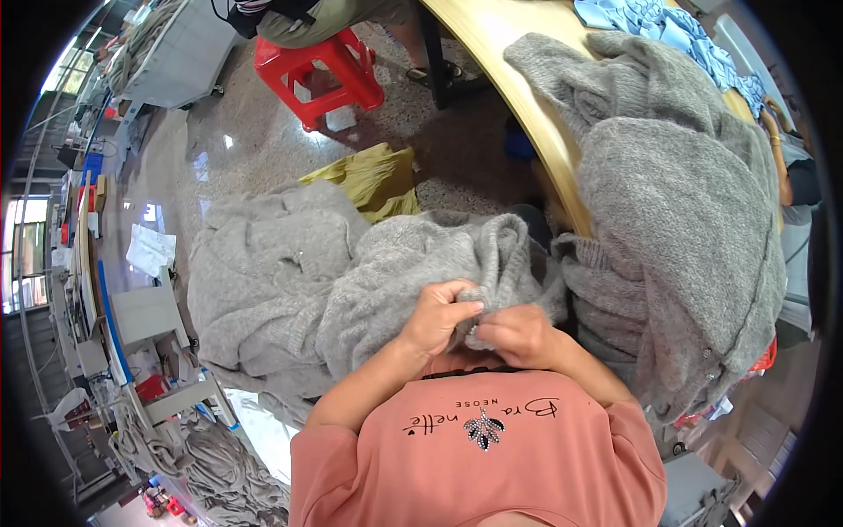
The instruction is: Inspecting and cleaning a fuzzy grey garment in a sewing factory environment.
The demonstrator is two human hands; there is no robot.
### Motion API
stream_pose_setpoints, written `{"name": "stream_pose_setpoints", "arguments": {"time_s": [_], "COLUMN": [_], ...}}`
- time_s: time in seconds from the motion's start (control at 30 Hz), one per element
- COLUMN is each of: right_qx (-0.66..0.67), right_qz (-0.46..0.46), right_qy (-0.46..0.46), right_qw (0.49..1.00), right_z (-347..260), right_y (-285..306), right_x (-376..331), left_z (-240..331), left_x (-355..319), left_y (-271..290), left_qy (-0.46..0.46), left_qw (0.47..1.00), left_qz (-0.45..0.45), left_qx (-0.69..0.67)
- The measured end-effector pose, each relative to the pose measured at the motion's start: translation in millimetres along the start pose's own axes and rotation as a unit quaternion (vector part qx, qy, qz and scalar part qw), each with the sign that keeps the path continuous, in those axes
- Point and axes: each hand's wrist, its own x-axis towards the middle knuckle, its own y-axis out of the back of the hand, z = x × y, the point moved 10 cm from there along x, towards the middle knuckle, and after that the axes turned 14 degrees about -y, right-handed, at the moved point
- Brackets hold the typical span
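Observation:
A grey knitted garment (399,263) lies bunched across my lap. My left hand (439,316) is closed on a fold of it, thumb and fingers pinching the knit. Close beside it, my right hand (518,334) is also closed, fingers curled at the edge of the same garment. Whether a small tool sits in the right fingers cannot be made out. Another heap of grey knitwear (263,272) adjoins the garment on the left. To the right, a large pile of grey knitwear (680,211) covers the table's end and hangs over its edge.
The wooden table (492,39) curves along the far right, with light blue cloth (650,26) on it. A red stool (320,75) bears a seated person. Olive fabric (373,180) lies beyond my lap. Another person's arm (775,140) shows at the right.

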Motion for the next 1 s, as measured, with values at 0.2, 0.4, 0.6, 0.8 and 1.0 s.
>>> {"name": "stream_pose_setpoints", "arguments": {"time_s": [0.2, 0.4, 0.6, 0.8, 1.0], "right_qx": [-0.16, -0.134, 0.068, 0.109, 0.046], "right_qz": [0.141, 0.139, 0.055, -0.011, -0.007], "right_qy": [0.062, 0.004, -0.139, -0.297, -0.313], "right_qw": [0.975, 0.981, 0.986, 0.949, 0.949], "right_z": [-13.1, -0.3, 38.4, 70.0, 77.3], "right_y": [10.3, 5.1, -0.1, -12.5, -17.6], "right_x": [2.4, 5.7, 15.7, 15.4, 10.9], "left_z": [6.7, 14.3, 44.7, 65.4, 72.8], "left_x": [-0.4, -4.7, -9.0, -15.8, -19.4], "left_y": [-12.7, 2.3, 5.2, -8.3, -20.5], "left_qy": [-0.001, -0.069, -0.196, -0.337, -0.404], "left_qw": [0.997, 0.993, 0.928, 0.84, 0.767], "left_qz": [-0.065, -0.064, -0.03, -0.036, -0.048], "left_qx": [-0.045, 0.078, 0.316, 0.423, 0.497]}}
